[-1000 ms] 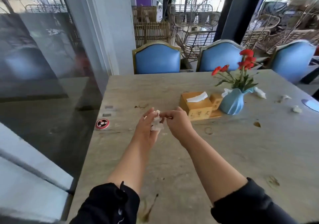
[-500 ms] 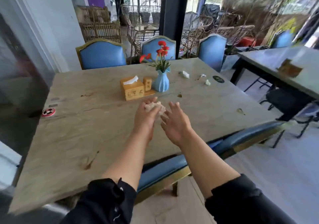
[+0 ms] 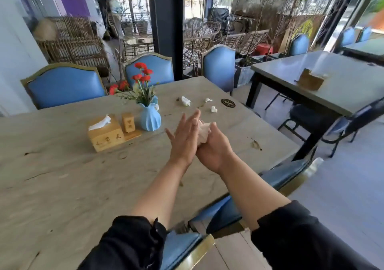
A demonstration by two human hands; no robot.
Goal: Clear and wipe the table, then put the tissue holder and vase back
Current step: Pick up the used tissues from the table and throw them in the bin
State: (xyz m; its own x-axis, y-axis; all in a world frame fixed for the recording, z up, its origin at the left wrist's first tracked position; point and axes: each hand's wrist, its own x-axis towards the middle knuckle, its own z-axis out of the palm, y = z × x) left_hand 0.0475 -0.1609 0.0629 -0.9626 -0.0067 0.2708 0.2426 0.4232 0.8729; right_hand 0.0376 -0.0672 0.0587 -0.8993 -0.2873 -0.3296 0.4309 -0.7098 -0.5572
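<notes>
A crumpled white tissue wad (image 3: 204,132) sits between my two hands above the grey table (image 3: 83,182). My right hand (image 3: 215,149) curls its fingers round the wad. My left hand (image 3: 184,137) lies flat against it with straight fingers. To their left stand the wooden tissue holder (image 3: 107,133) with a tissue poking out and the blue vase (image 3: 150,117) of red flowers. Three small tissue scraps (image 3: 186,100) (image 3: 208,100) (image 3: 214,109) lie on the far part of the table, beyond my hands.
A round dark sticker (image 3: 228,103) lies near the far right corner and a dry leaf (image 3: 255,145) near the right edge. Blue chairs (image 3: 64,86) line the far side; one blue chair (image 3: 224,209) stands at the near edge. Another table (image 3: 340,86) with a wooden box stands at right.
My view has swung right along the table. The wad has passed from my left hand's fingers into my right hand's grip, and my left hand has flattened against it.
</notes>
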